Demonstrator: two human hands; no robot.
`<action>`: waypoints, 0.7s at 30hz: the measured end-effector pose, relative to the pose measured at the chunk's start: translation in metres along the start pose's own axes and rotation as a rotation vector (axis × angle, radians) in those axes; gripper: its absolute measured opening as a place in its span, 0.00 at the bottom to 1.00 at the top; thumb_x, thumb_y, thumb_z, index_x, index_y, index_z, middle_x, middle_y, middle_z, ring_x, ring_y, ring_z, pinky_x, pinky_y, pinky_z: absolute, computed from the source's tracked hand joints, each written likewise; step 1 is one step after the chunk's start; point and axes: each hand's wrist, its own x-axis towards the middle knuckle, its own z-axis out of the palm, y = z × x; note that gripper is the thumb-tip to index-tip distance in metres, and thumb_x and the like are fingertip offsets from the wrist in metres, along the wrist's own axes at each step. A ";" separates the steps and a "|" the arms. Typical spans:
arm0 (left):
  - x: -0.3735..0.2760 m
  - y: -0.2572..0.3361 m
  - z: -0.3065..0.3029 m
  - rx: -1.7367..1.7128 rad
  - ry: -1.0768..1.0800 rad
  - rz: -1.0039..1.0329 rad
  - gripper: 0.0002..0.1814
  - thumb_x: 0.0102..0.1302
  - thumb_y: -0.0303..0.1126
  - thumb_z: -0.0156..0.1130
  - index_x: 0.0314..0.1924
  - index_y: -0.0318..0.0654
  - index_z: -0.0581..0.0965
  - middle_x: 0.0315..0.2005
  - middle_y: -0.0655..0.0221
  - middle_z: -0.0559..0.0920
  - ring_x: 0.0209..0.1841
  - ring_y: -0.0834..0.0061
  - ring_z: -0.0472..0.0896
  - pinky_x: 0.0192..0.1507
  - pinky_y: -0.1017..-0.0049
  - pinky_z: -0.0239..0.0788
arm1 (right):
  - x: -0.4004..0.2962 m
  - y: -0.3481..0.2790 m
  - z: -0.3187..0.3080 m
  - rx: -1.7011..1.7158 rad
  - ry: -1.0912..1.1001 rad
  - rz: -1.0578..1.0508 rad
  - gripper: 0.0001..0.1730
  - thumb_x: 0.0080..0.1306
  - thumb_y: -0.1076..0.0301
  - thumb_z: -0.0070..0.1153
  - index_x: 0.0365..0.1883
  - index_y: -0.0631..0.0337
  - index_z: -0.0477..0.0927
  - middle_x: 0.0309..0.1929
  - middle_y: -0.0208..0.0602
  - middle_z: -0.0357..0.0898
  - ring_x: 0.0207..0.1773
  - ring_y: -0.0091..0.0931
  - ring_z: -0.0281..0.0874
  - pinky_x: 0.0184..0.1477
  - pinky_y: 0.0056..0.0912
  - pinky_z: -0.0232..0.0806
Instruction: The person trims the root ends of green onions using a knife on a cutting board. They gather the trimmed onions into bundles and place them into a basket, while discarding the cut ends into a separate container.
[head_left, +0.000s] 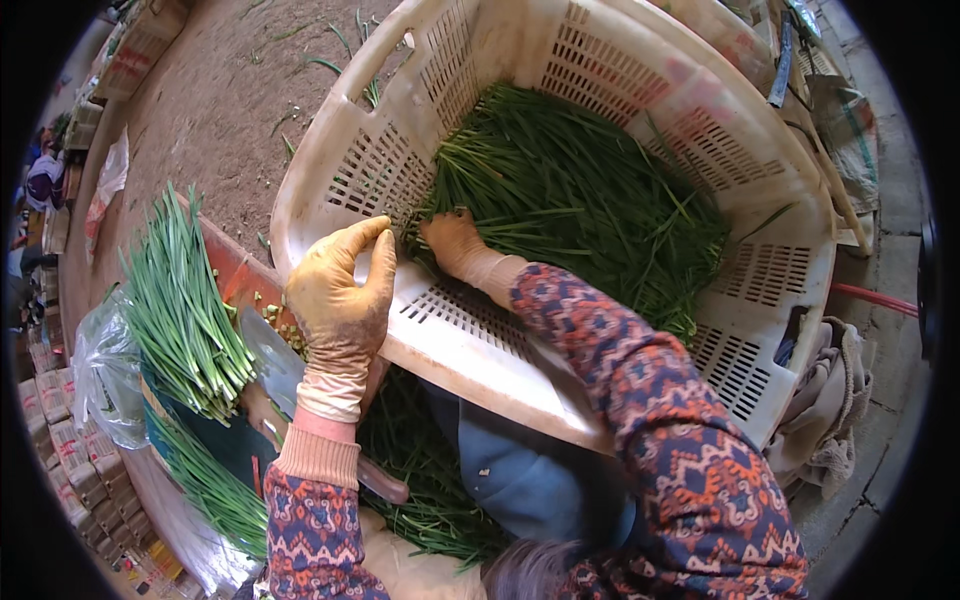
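My right hand (452, 244), in a yellowed rubber glove, reaches into a white slotted plastic crate (480, 375). Its fingers are curled around the pale stem ends of garlic chives (570, 202) lying inside, partly hidden by leaves. My left hand (341, 300), gloved alike, is raised at the crate's near left rim. Its thumb and index tip come together, with nothing visible between them. Below and left of it rests a wide knife blade (271, 358); a brown handle (382, 480) shows past my sleeve. A trimmed chive bunch (187, 315) lies left of the blade.
More chives lie at lower left (210, 472) and below the crate (442, 510). Cut stem bits (281, 319) litter a reddish board (232, 262). A clear plastic bag (109, 367) sits at left. Stacked cartons (82, 450) stand beyond. Cloth (821, 405) lies right of the crate.
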 end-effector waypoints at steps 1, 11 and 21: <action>-0.003 -0.007 0.002 0.003 0.006 -0.008 0.09 0.60 0.29 0.65 0.39 0.35 0.83 0.32 0.62 0.85 0.36 0.74 0.83 0.44 0.75 0.72 | -0.001 0.004 -0.022 0.089 -0.096 -0.004 0.16 0.56 0.70 0.57 0.44 0.55 0.79 0.42 0.41 0.80 0.47 0.39 0.79 0.50 0.47 0.69; 0.001 0.003 -0.001 -0.021 -0.019 -0.003 0.09 0.59 0.29 0.66 0.39 0.35 0.83 0.33 0.61 0.85 0.37 0.69 0.83 0.44 0.73 0.72 | 0.080 0.086 -0.087 0.101 0.018 0.247 0.40 0.51 0.53 0.66 0.60 0.62 0.69 0.57 0.52 0.70 0.59 0.46 0.69 0.60 0.47 0.63; 0.000 0.001 -0.003 0.005 -0.016 0.011 0.08 0.58 0.29 0.66 0.38 0.36 0.83 0.32 0.62 0.85 0.36 0.70 0.83 0.43 0.74 0.72 | 0.079 0.076 -0.036 -0.030 0.015 0.080 0.29 0.50 0.63 0.65 0.50 0.64 0.75 0.39 0.44 0.82 0.44 0.39 0.80 0.49 0.43 0.71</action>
